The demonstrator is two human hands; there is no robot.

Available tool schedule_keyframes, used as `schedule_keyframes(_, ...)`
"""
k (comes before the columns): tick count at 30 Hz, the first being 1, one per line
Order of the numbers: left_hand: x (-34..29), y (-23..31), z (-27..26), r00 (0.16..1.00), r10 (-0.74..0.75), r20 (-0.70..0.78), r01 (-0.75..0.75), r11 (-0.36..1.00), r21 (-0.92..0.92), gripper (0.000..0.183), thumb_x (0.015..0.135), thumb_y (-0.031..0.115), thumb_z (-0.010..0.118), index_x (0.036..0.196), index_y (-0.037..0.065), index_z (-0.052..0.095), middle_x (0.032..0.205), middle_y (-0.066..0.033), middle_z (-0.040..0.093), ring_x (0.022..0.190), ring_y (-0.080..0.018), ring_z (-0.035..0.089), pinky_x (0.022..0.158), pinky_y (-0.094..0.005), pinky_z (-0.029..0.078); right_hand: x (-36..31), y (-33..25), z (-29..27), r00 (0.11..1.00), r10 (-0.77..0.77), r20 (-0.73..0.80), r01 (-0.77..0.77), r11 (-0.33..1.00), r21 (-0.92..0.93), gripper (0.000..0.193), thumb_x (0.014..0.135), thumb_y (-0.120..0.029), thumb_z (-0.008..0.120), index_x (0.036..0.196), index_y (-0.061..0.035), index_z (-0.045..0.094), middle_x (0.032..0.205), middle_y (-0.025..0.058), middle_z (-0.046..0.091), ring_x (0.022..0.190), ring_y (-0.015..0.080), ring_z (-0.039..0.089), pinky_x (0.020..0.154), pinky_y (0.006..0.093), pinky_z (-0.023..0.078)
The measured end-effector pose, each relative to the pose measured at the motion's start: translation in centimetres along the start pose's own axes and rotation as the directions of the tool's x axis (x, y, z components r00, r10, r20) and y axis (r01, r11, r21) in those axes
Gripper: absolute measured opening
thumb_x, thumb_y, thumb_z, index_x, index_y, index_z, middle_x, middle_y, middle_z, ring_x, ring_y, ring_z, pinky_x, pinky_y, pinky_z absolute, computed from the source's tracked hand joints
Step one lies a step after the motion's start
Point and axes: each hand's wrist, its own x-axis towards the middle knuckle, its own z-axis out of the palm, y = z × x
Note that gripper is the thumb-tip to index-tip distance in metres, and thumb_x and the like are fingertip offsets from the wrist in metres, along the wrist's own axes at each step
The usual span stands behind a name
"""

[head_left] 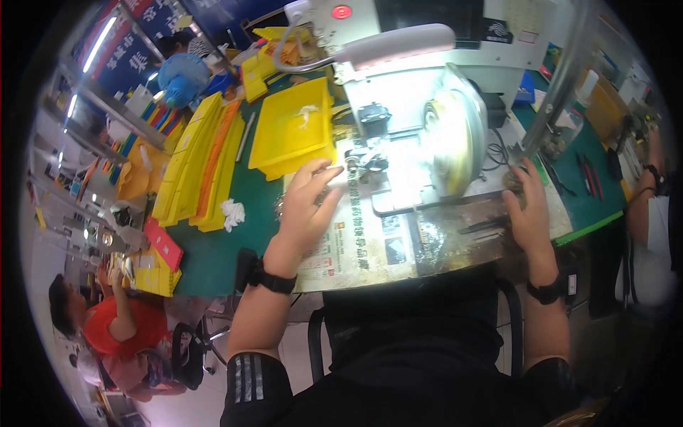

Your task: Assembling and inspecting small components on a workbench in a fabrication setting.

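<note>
My left hand [307, 206] lies on the newspaper-covered bench [356, 249], fingers spread and reaching toward a small metal fixture [366, 162] under the lamp; I cannot tell whether the fingertips pinch a small part. My right hand [528, 206] rests at the bench's right edge, fingers curled over a small dark object I cannot identify. Between the hands stands a white bench machine with a round shiny metal disc [455, 135]. Both wrists wear black bands.
A white gooseneck lamp [395, 44] hangs over the fixture. A yellow tray [295, 128] and stacked yellow trays [196, 164] lie on the green mat at left, with a crumpled white cloth [232, 213]. Other people sit at lower left [117, 320] and at right [651, 235].
</note>
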Motion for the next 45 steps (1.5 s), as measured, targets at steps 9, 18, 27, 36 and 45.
schedule_keyframes(9,-0.5,-2.0,0.2,0.992,-0.123,-0.042,0.119,0.989,-0.086,0.016,0.086,0.009,0.073,0.101,0.005,0.078,0.113,-0.0111,0.070,0.107,-0.0281,0.063,0.092,-0.0357,0.049,-0.1,0.1,0.1,1.000,0.006,-0.007,-0.005,1.000,0.009,0.044,0.093,-0.018,0.065,0.133,0.0012,0.057,0.151,0.0231,0.045,0.139,0.0407,0.044,0.115,0.0442,0.034)
schedule_keyframes(18,-0.1,-1.3,-0.2,0.981,-0.180,-0.079,0.174,0.981,-0.081,0.014,0.078,0.007,0.081,0.082,0.002,0.068,0.096,-0.0072,0.065,0.090,-0.0195,0.062,0.079,-0.0302,0.049,0.0,-0.1,0.1,1.000,0.012,-0.016,-0.012,1.000,0.001,0.045,0.093,-0.018,0.067,0.132,0.0015,0.058,0.150,0.0237,0.047,0.139,0.0412,0.044,0.115,0.0439,0.035)
schedule_keyframes(27,-0.5,-2.4,0.0,0.981,-0.176,-0.084,0.158,0.970,-0.184,0.024,0.080,0.006,0.073,0.072,0.003,0.050,0.087,-0.0098,0.060,0.083,-0.0230,0.057,0.078,-0.0322,0.046,-0.1,-0.1,0.2,1.000,0.009,-0.022,-0.009,1.000,0.000,0.045,0.092,-0.017,0.068,0.132,0.0013,0.059,0.148,0.0237,0.048,0.138,0.0410,0.045,0.114,0.0438,0.035)
schedule_keyframes(36,-0.5,-2.6,0.1,0.984,-0.166,-0.064,0.146,0.960,-0.240,0.022,0.082,0.007,0.069,0.070,0.002,0.051,0.084,-0.0105,0.060,0.081,-0.0257,0.057,0.075,-0.0344,0.045,-0.1,-0.4,0.0,1.000,0.021,-0.016,-0.021,1.000,-0.004,0.046,0.090,-0.016,0.070,0.132,0.0013,0.059,0.148,0.0222,0.049,0.138,0.0398,0.046,0.114,0.0429,0.036)
schedule_keyframes(45,-0.5,-2.6,0.0,0.985,-0.168,-0.040,0.153,0.956,-0.251,0.022,0.083,0.007,0.069,0.069,0.001,0.053,0.085,-0.0109,0.061,0.080,-0.0254,0.057,0.073,-0.0349,0.045,-0.1,-0.4,0.0,1.000,0.015,-0.017,-0.015,1.000,-0.014,0.046,0.089,-0.014,0.071,0.131,0.0010,0.059,0.148,0.0218,0.049,0.138,0.0396,0.046,0.114,0.0430,0.036)
